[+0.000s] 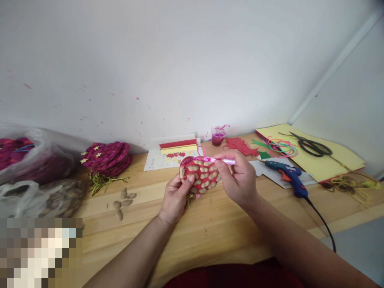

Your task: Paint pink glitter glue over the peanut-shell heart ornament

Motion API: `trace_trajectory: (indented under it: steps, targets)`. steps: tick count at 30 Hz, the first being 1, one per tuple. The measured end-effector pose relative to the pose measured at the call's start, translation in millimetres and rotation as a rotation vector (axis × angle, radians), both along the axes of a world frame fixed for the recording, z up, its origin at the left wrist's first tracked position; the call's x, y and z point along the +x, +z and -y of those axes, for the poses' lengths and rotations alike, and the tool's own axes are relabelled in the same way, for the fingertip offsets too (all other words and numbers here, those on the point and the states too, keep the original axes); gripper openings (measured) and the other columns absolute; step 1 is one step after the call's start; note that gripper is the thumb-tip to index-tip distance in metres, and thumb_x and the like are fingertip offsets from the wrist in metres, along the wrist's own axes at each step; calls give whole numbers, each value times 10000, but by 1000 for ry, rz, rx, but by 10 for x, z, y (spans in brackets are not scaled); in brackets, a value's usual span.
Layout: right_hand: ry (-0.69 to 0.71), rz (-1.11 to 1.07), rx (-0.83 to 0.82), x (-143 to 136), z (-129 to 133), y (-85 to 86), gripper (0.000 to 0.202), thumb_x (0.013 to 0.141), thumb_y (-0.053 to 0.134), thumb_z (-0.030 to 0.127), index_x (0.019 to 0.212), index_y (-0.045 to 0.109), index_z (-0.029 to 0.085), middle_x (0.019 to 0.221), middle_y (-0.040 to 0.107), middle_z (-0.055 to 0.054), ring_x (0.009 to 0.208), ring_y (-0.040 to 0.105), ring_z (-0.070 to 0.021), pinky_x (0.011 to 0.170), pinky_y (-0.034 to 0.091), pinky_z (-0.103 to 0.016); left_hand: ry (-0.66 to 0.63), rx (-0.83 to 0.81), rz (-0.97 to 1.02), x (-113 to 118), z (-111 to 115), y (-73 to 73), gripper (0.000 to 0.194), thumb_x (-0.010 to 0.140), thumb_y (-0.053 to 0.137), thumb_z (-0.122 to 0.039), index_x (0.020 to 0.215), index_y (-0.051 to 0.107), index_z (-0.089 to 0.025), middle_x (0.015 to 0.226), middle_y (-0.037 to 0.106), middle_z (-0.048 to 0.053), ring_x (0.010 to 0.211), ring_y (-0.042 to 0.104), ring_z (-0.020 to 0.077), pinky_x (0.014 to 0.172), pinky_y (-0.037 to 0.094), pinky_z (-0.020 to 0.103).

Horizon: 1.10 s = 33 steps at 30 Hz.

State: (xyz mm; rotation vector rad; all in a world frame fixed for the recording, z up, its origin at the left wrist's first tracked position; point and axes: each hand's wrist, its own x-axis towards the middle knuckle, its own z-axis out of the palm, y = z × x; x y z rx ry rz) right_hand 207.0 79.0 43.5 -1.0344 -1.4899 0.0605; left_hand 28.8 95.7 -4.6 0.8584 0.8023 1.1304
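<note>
My left hand is closed on the lower left of a red peanut-covered card, thumb on its front. Rows of tan peanuts are fixed to the red backing, and green strings hang from its lower edge. In my right hand is a slim paintbrush, pinched between thumb and fingers. Its magenta-smeared end lies at the card's top edge, where some magenta paint shows. Behind the card stands a small clear cup of magenta paint, with drips on its rim.
Left: a stack of painted peanut cards, loose peanuts and plastic bags. Right: a blue glue gun with a cord, black scissors on yellow sheets, coloured strings and red paper scraps. A paint-splashed wall closes the back.
</note>
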Motion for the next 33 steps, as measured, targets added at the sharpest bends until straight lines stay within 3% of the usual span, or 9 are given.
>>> trace_trajectory:
  steps: [20,33]
  targets:
    - [43,-91,-92,38,-53,-1,75,994,634,289,1016,673,229,920,729,-25,811,672,-172,763,551,-332,-5,-56,0,-11,5,6,438,713,920,-486,959,729,-178,736,725,-4,511,644,112,436,561,213]
    - [42,-144,-177,117,-77,41,108,982,649,324,978,675,219,846,700,-10,744,625,-155,722,505,-318,-17,-51,13,-12,1,14,416,696,921,-472,853,681,-170,580,645,-37,400,566,99,335,465,182]
